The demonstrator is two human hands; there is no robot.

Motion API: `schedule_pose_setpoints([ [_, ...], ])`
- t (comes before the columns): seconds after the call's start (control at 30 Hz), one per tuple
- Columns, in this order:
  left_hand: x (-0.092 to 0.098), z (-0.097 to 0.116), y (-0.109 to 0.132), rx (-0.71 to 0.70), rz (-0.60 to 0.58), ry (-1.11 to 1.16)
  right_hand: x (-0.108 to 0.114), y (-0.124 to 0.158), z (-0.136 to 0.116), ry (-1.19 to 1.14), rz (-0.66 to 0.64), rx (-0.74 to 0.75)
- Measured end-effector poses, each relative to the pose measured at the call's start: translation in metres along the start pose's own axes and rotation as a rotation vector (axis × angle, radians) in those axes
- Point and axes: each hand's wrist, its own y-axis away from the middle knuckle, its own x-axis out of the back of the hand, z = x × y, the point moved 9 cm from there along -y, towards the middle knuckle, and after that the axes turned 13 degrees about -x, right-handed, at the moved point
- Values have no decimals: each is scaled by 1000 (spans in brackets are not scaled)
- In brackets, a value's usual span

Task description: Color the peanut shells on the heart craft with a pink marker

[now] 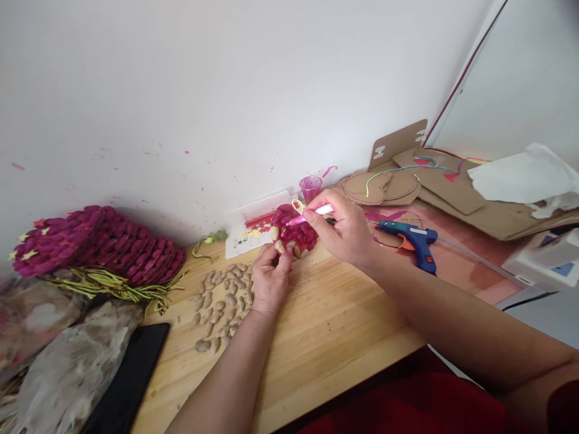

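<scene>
My right hand (341,232) is closed around a white-handled paintbrush (323,210), its pink end touching the piece below. That piece (305,234) is covered in peanuts, most painted magenta, with bare tan ones along its lower left edge. My left hand (271,274) pinches this lower edge between thumb and fingers. A yellow-green cord loop (297,206) rises from the top of the piece. Just behind stands a small clear cup (310,188) with pink paint. Loose unpainted peanuts (230,299) lie left of my left hand.
At left are stacked magenta peanut pieces (113,244) with cords, plastic bags (85,361) and a black flat object (136,367). A white sheet with star stickers (248,235) lies behind. At right are a blue glue gun (414,238), cardboard cutouts (393,190) and white tissue (520,175).
</scene>
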Motion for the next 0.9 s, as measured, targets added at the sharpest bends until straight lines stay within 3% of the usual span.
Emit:
schedule_pose_setpoints([
  [0.23,0,2,0,5,-3,-9,-2,1,-2,25,-13,12],
  [0.47,0,-3,1,24,4,23,-4,-1,10,-46,-45,-101],
  [0.9,-1,-5,1,61,8,64,-3,-3,17,-68,-38,-137],
])
